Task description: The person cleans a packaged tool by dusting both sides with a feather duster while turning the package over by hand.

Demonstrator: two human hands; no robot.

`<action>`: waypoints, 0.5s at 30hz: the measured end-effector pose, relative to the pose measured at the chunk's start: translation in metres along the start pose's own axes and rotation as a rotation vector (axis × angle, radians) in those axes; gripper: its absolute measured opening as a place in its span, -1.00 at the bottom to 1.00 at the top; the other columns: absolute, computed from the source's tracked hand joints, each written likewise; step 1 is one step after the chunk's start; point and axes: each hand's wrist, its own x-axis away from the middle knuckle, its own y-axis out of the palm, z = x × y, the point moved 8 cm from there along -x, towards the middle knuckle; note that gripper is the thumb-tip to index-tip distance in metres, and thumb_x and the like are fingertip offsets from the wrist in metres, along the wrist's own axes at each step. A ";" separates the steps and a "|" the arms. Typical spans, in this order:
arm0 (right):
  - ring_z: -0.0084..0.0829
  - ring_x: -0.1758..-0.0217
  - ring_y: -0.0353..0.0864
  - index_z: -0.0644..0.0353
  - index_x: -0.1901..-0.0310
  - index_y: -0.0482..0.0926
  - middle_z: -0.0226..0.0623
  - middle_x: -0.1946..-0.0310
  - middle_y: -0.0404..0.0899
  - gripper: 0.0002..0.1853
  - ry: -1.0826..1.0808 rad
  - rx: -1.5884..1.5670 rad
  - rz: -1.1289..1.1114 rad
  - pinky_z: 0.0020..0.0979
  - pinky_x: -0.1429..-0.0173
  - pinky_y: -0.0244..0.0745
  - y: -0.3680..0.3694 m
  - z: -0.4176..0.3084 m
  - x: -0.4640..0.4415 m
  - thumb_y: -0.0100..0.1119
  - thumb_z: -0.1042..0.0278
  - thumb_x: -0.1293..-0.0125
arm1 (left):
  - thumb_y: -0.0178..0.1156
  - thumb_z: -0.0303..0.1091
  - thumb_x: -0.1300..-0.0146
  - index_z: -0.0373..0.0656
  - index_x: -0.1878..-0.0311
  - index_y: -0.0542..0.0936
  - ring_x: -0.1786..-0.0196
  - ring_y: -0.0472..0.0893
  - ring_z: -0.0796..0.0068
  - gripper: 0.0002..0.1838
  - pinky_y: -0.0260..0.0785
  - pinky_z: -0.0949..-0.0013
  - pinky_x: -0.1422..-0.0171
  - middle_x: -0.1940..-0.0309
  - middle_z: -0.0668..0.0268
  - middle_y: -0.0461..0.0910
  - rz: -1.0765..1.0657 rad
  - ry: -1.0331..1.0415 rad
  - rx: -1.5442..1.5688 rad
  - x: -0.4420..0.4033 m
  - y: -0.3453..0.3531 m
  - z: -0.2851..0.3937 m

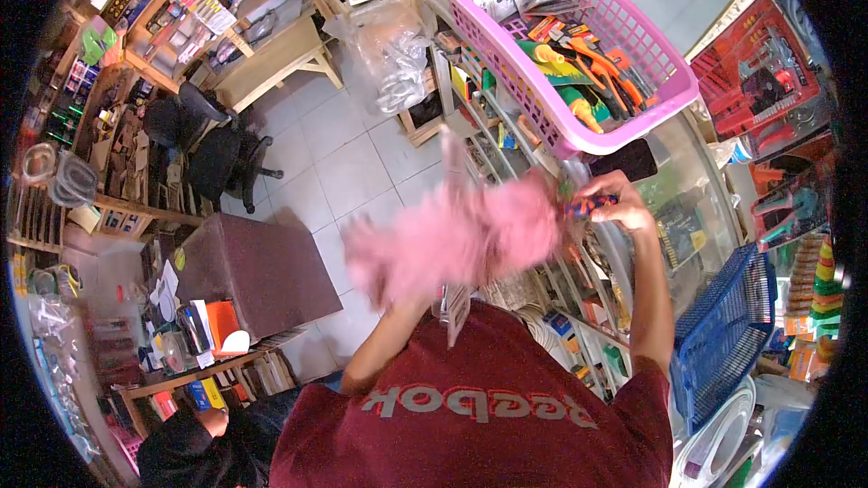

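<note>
My right hand (pixel 626 205) is closed around the blue and orange handle of a fluffy pink duster (pixel 506 221). The duster's head is smeared by motion and stretches left across the middle of the view. My left forearm (pixel 389 343) reaches up under the duster, and the fluff covers the left hand and its fingers. A pale, see-through flat thing (pixel 455 312) shows below the fluff, and a similar blurred strip shows above it; I cannot make out what it is or whether the left hand holds it.
A pink basket (pixel 542 99) with packaged tools stands on the glass display case (pixel 696 208), near my right hand. Beside the case is a blue basket (pixel 728 325). A brown box-like counter (pixel 262 271) and a black chair (pixel 221 154) are at left. Another person's dark sleeve (pixel 181 452) shows lower left.
</note>
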 end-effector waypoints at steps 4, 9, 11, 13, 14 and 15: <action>-0.37 0.25 0.65 0.35 0.31 0.68 -0.11 0.30 0.68 -0.51 0.134 0.073 -0.149 -0.43 0.09 0.49 0.016 -0.008 -0.002 0.56 0.40 0.43 | -0.20 0.46 -0.14 0.03 -0.39 0.15 0.58 0.24 0.43 -0.11 0.10 0.36 0.49 0.51 0.30 0.32 0.019 0.218 -0.062 -0.005 -0.008 0.027; -0.39 0.33 0.65 0.41 0.33 0.68 -0.13 0.32 0.68 -0.54 0.137 0.106 -0.185 -0.45 0.14 0.49 0.015 -0.007 -0.005 0.51 0.38 0.40 | -0.20 0.43 -0.18 -0.02 -0.32 0.22 0.61 0.19 0.47 -0.17 0.06 0.40 0.50 0.59 0.37 0.18 0.166 0.235 -0.129 -0.003 -0.010 0.073; -0.40 0.40 0.64 0.45 0.29 0.66 -0.12 0.39 0.67 -0.52 0.090 0.118 -0.083 -0.49 0.29 0.49 0.004 -0.003 -0.007 0.48 0.35 0.34 | -0.18 0.43 -0.18 -0.04 -0.27 0.28 0.61 0.18 0.48 -0.19 0.06 0.40 0.50 0.62 0.38 0.17 0.229 0.205 -0.107 -0.003 -0.018 0.085; -0.45 0.40 0.63 0.44 0.24 0.66 -0.15 0.44 0.67 -0.51 0.102 0.068 0.034 -0.55 0.36 0.47 0.001 -0.002 -0.005 0.45 0.32 0.29 | -0.11 0.42 -0.16 -0.16 -0.15 0.34 0.62 0.16 0.51 -0.19 0.04 0.44 0.50 0.67 0.41 0.15 0.310 0.150 -0.163 -0.002 -0.025 0.094; -0.45 0.47 0.61 0.44 0.24 0.65 -0.15 0.45 0.65 -0.52 0.101 0.081 0.092 -0.56 0.44 0.44 -0.003 0.002 -0.003 0.44 0.32 0.26 | -0.09 0.40 -0.17 -0.18 -0.12 0.35 0.63 0.16 0.52 -0.21 0.02 0.44 0.51 0.68 0.41 0.16 0.325 0.141 -0.186 -0.001 -0.027 0.097; -0.45 0.49 0.61 0.44 0.24 0.65 -0.14 0.44 0.65 -0.52 0.069 0.038 0.109 -0.56 0.45 0.44 -0.003 0.004 -0.003 0.45 0.31 0.25 | -0.08 0.39 -0.17 -0.20 -0.09 0.36 0.63 0.16 0.53 -0.23 0.01 0.44 0.52 0.69 0.41 0.16 0.339 0.128 -0.209 -0.001 -0.028 0.099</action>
